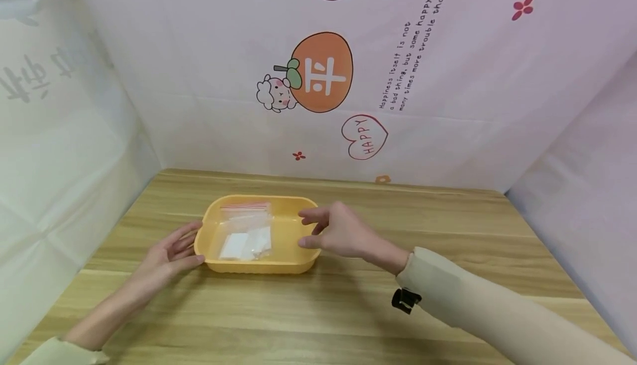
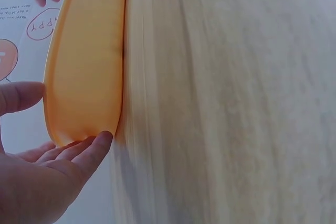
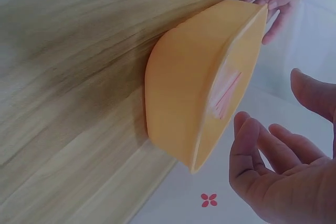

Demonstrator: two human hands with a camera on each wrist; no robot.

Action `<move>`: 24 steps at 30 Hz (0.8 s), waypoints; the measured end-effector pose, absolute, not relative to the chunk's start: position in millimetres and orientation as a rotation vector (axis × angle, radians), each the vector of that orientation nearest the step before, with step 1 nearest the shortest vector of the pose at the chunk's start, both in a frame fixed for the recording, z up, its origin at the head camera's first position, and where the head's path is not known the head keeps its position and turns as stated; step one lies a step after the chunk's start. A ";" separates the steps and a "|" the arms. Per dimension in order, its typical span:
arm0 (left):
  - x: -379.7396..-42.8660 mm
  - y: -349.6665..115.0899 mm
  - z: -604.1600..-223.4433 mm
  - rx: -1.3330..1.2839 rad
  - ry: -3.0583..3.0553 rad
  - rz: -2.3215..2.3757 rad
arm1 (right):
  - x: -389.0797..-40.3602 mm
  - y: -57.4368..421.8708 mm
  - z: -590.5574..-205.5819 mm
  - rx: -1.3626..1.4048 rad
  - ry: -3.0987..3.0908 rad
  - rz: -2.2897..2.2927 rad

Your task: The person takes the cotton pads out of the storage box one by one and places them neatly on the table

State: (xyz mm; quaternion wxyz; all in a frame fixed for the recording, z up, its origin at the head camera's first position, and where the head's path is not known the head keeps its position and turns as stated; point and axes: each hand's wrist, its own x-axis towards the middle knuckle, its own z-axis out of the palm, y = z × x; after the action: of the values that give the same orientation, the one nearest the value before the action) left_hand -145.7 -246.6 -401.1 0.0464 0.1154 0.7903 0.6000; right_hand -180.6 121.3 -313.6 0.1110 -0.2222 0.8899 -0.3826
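Observation:
A yellow plastic basin [image 1: 293,267] sits on the wooden table. Inside its left half lie clear zip bags [image 1: 247,215] with red seal lines and white contents [image 1: 236,245]. My left hand [image 1: 161,262] is at the basin's left end; in the left wrist view its fairly straight fingers [image 2: 89,158] rest against the end wall, with the thumb tip at the rim. Over the right end hovers my right hand [image 1: 343,232], thumb and fingers apart and nothing between them. The right wrist view shows that hand [image 3: 289,171] beside the rim, fingers loosely bent.
Printed white cloth [image 1: 448,144] rises behind the table's back edge, with more white cloth at both sides. A small black clip-like piece [image 1: 406,300] shows at my right sleeve [image 1: 458,287]. Wooden tabletop [image 1: 278,321] extends in front of the basin.

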 end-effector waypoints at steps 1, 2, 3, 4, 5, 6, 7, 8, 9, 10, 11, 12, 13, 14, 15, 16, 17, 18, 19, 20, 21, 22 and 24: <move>-145.7 -246.2 -401.1 0.346 2.412 1.834 | -183.0 120.2 -314.0 -0.659 2.604 -1.126; -145.4 -245.7 -401.1 0.341 2.412 1.836 | -185.4 119.0 -314.3 -0.665 2.592 -1.130; -145.6 -245.2 -401.2 0.342 2.413 1.839 | -187.6 117.8 -314.9 -0.667 2.580 -1.135; -145.8 -244.6 -401.3 0.346 2.413 1.842 | -189.7 116.7 -315.6 -0.665 2.567 -1.139; -146.2 -243.9 -401.3 0.348 2.410 1.844 | -191.3 115.6 -316.0 -0.662 2.556 -1.139; -146.4 -243.0 -401.2 0.345 2.408 1.844 | -192.9 114.5 -316.5 -0.656 2.553 -1.133; -146.7 -242.0 -401.0 0.343 2.408 1.843 | -194.5 113.4 -317.1 -0.649 2.549 -1.128; -147.0 -240.9 -400.6 0.343 2.405 1.843 | -195.9 112.3 -317.6 -0.644 2.550 -1.118; -147.4 -240.0 -400.4 0.346 2.403 1.845 | -197.2 111.1 -318.0 -0.637 2.551 -1.108; -147.6 -239.0 -400.2 0.344 2.400 1.843 | -198.4 110.2 -318.2 -0.634 2.551 -1.098; -147.6 -238.1 -400.0 0.342 2.396 1.842 | -199.8 109.2 -318.6 -0.630 2.552 -1.089; -147.5 -237.3 -399.8 0.340 2.398 1.841 | -201.4 108.0 -319.3 -0.626 2.554 -1.082; -147.2 -236.6 -399.7 0.340 2.401 1.838 | -203.1 106.8 -319.9 -0.626 2.549 -1.079; -147.1 -236.0 -399.6 0.341 2.399 1.838 | -204.7 105.5 -320.6 -0.623 2.543 -1.079; -147.0 -235.5 -399.8 0.341 2.399 1.838 | -206.0 103.9 -321.0 -0.619 2.529 -1.087; -146.9 -235.0 -399.8 0.342 2.398 1.838 | -207.4 102.2 -321.4 -0.612 2.514 -1.099; -146.9 -234.5 -399.9 0.343 2.398 1.839 | -208.7 100.3 -321.3 -0.596 2.500 -1.107; -147.1 -233.9 -400.1 0.344 2.397 1.840 | -210.2 98.3 -321.1 -0.581 2.485 -1.115; -147.3 -233.5 -400.0 0.346 2.394 1.840 | -211.9 96.4 -320.6 -0.572 2.470 -1.123; -147.7 -233.2 -400.1 0.348 2.390 1.842 | -213.7 94.5 -319.7 -0.560 2.456 -1.126; -148.0 -232.9 -400.2 0.348 2.390 1.841 | -215.6 92.5 -318.9 -0.545 2.442 -1.127; -148.0 -232.6 -400.1 0.347 2.391 1.838 | -217.7 90.7 -317.9 -0.530 2.436 -1.118; -148.2 -232.3 -400.2 0.348 2.388 1.834 | -222.4 87.1 -316.9 -0.508 2.421 -1.095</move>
State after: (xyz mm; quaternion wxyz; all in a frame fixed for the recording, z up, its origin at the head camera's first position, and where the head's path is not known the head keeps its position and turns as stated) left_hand -148.2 -232.3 -400.2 0.0553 0.1146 0.7867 0.6041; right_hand -222.4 87.1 -316.9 0.2163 -0.1833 0.8738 -0.3951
